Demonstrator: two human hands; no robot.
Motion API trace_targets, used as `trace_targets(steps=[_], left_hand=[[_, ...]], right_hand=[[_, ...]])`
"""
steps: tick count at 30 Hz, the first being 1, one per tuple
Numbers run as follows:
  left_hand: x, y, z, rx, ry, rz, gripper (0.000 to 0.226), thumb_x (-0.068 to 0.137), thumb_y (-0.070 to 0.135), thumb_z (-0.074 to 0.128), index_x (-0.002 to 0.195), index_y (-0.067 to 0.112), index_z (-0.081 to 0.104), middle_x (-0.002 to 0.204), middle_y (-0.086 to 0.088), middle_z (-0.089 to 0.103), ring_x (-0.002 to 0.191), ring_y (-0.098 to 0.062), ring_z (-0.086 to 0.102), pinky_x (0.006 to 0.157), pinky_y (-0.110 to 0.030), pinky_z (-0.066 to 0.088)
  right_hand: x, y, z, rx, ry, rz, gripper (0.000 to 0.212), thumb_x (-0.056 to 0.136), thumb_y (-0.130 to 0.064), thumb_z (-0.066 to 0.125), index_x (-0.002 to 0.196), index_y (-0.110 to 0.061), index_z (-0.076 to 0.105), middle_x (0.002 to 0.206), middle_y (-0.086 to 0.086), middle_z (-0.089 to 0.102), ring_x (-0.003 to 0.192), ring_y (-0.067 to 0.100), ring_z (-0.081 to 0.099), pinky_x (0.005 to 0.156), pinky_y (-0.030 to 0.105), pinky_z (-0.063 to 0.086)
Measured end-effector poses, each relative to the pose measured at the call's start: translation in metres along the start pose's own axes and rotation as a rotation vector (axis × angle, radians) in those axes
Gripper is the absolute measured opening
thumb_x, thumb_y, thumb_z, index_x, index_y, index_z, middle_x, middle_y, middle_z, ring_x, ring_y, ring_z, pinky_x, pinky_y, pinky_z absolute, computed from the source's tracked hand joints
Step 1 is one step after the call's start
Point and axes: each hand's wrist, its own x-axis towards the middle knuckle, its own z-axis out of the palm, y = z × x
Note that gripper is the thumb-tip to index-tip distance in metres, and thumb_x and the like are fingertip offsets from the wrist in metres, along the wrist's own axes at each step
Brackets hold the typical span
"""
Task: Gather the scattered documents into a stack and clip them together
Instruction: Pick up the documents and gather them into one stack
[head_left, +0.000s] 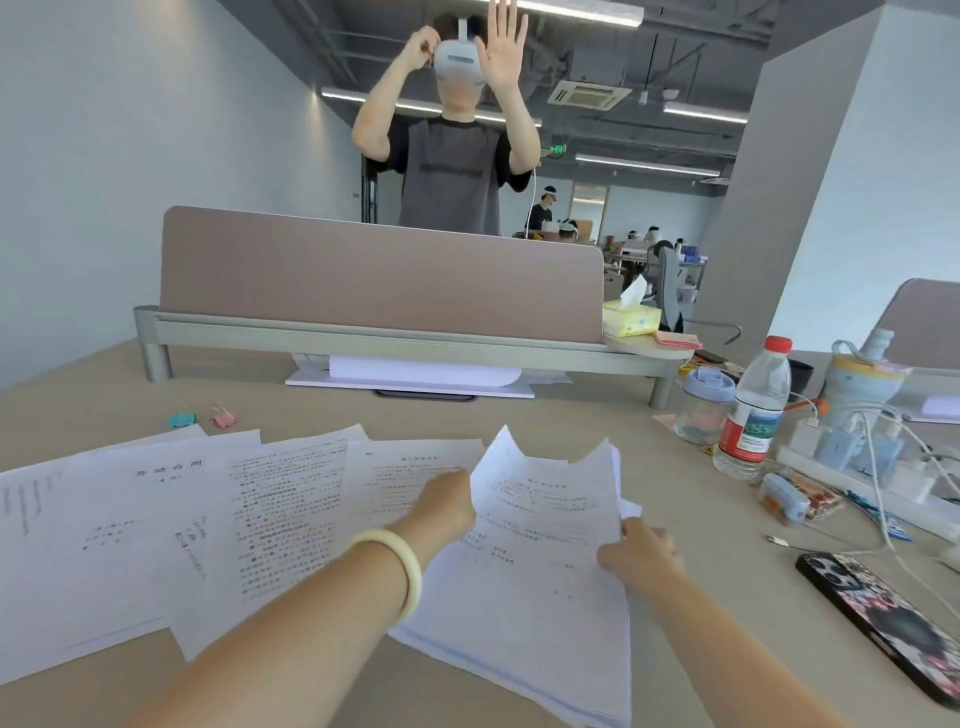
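Note:
Several printed sheets (218, 525) lie fanned out across the beige desk, overlapping one another from the left edge to the middle. A small stack of sheets (540, 535) is lifted at its far end, its top edge curling up. My right hand (636, 551) pinches the stack's right edge. My left hand (447, 506), with a pale bangle on the wrist, holds the stack's left edge, its fingers hidden behind the paper. Two binder clips, one teal (181, 420) and one pink (224, 417), rest on the desk beyond the sheets at the far left.
A phone (883, 623) lies at the right. A water bottle (753, 410), a jar (704, 405), a power strip (872, 483) with cables and small items crowd the right side. A desk divider (379, 270) with a person standing behind it closes off the far edge.

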Motion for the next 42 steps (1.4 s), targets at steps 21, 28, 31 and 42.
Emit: trace_targets(steps=[21, 28, 31, 42], left_hand=[[-0.029, -0.075, -0.035, 0.169, -0.21, -0.147, 0.069, 0.095, 0.053, 0.027, 0.151, 0.018, 0.006, 0.16, -0.01, -0.004, 0.148, -0.031, -0.005, 0.121, -0.042, 0.005], [-0.03, -0.083, -0.03, 0.02, -0.099, -0.224, 0.072, 0.096, 0.052, 0.022, 0.151, 0.012, -0.002, 0.16, -0.013, -0.004, 0.148, -0.029, -0.005, 0.121, -0.042, 0.006], [-0.029, -0.088, -0.028, 0.031, -0.108, -0.266, 0.073, 0.096, 0.053, 0.021, 0.15, 0.009, 0.0, 0.16, -0.013, -0.002, 0.148, -0.03, -0.004, 0.12, -0.041, 0.007], [-0.014, -0.083, -0.055, -0.865, -0.06, -0.4, 0.062, 0.075, 0.029, 0.072, 0.128, 0.006, 0.05, 0.126, -0.011, 0.06, 0.114, -0.033, 0.059, 0.1, -0.045, 0.046]], right_hand=[[0.028, -0.026, -0.011, 0.442, -0.193, -0.237, 0.061, 0.086, 0.005, 0.053, 0.137, -0.023, 0.034, 0.093, 0.007, 0.062, 0.085, 0.035, 0.064, 0.084, 0.05, 0.053], [0.03, -0.038, 0.005, 0.2, -0.129, -0.18, 0.035, 0.083, 0.003, 0.057, 0.118, 0.003, 0.052, 0.075, 0.003, 0.047, 0.087, 0.029, 0.06, 0.061, 0.026, 0.039], [0.019, -0.042, -0.005, 0.231, -0.174, -0.179, 0.012, 0.087, -0.001, 0.059, 0.084, -0.009, 0.05, 0.075, -0.001, 0.044, 0.085, 0.021, 0.049, 0.058, 0.025, 0.036], [0.05, -0.019, -0.015, 0.546, -0.295, 0.117, 0.02, 0.08, -0.011, 0.069, 0.073, -0.013, 0.051, 0.071, 0.004, 0.045, 0.058, 0.019, 0.038, 0.059, 0.026, 0.033]])
